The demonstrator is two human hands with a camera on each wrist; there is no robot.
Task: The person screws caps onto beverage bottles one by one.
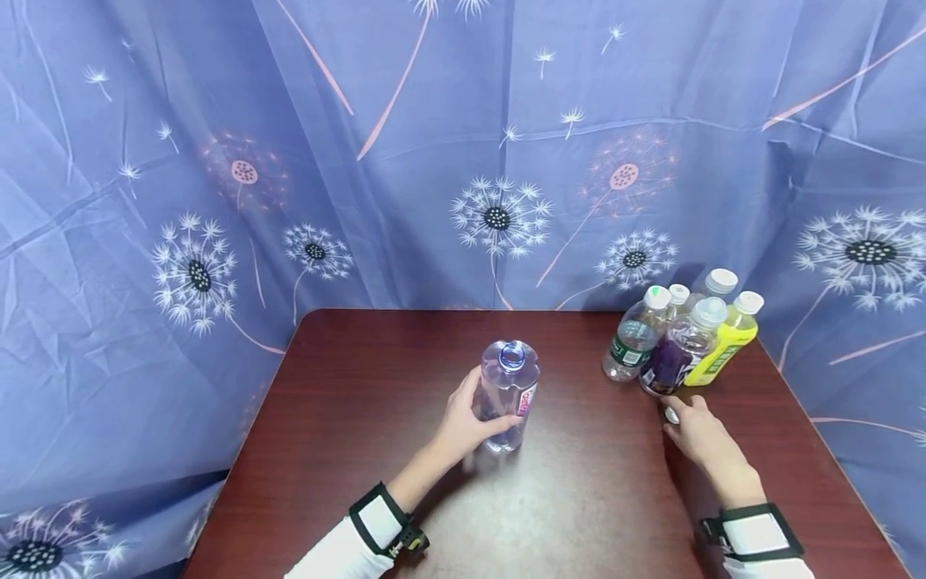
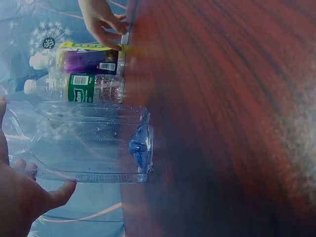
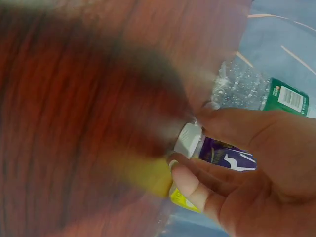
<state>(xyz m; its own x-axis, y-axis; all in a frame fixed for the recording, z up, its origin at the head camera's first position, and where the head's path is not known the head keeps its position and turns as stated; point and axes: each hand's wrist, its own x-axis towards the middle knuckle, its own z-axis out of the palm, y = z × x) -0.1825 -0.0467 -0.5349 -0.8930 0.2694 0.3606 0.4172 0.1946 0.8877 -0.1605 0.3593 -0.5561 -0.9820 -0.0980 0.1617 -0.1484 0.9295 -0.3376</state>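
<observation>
A large clear plastic bottle (image 1: 499, 394) with an uncapped blue-tinted mouth stands upright on the table. My left hand (image 1: 463, 418) grips its side, thumb across the front near a small pink-and-white label. In the left wrist view the ridged bottom of this bottle (image 2: 89, 143) meets the tabletop. Over to the right, my right hand (image 1: 703, 438) pinches a white bottle cap (image 3: 188, 140) between thumb and fingers, low over the wood. Just behind that hand stands a bottle with a purple label (image 1: 676, 354), partly covered by the hand in the right wrist view.
Clustered at the table's back right corner are a green-labelled water bottle (image 1: 631, 346), a yellow bottle (image 1: 723, 346) and others behind them, all with caps. The dark red-brown table (image 1: 376, 362) backs onto a blue curtain (image 1: 405, 193) with dandelion prints.
</observation>
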